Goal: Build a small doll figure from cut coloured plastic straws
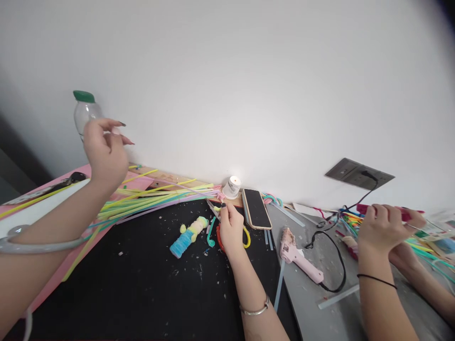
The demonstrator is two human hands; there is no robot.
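My left hand point(104, 154) is raised at the left, in front of a clear bottle with a green cap point(84, 108). Its fingers are loosely curved and apart, pointing right past the bottle; I cannot tell whether it touches it. A grey bangle point(39, 245) hangs on that forearm. My right hand point(231, 227) rests on the black mat point(142, 293), closed on scissors point(214, 210) with red and yellow handle loops, blades pointing toward the wall. A blue and yellow straw figure point(188, 236) lies just left of it.
A bundle of long coloured straws point(156, 196) lies along the wall. A lit candle in a white cup point(232, 186), a phone point(256, 208) and a pink glue gun point(298, 255) with black cable sit right of my hand. Another person's hands point(382, 227) hold a red item.
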